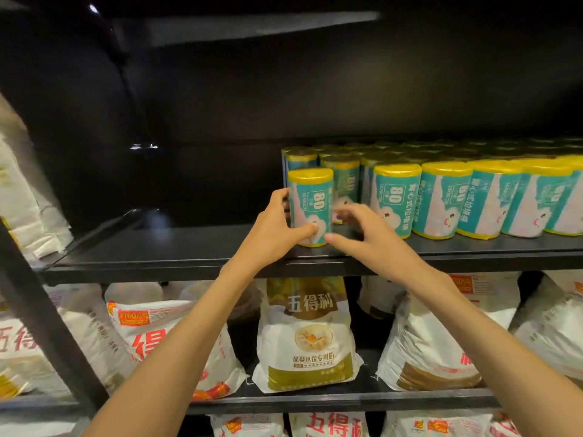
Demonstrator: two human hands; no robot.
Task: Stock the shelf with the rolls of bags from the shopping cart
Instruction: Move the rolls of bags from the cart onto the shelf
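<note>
A roll of bags with a teal label and yellow ends stands upright near the front edge of the black shelf. My left hand grips it, fingers round its left side and thumb across its front. My right hand is beside the roll on the right, fingers spread and blurred, its thumb tip near the roll's base. Several matching rolls stand in rows to the right and behind. The shopping cart is out of sight.
The shelf's left half is bare black board with a dark back wall. White flour sacks fill the shelf below and one more level under it. More white sacks sit in the neighbouring bay at left, past a black upright.
</note>
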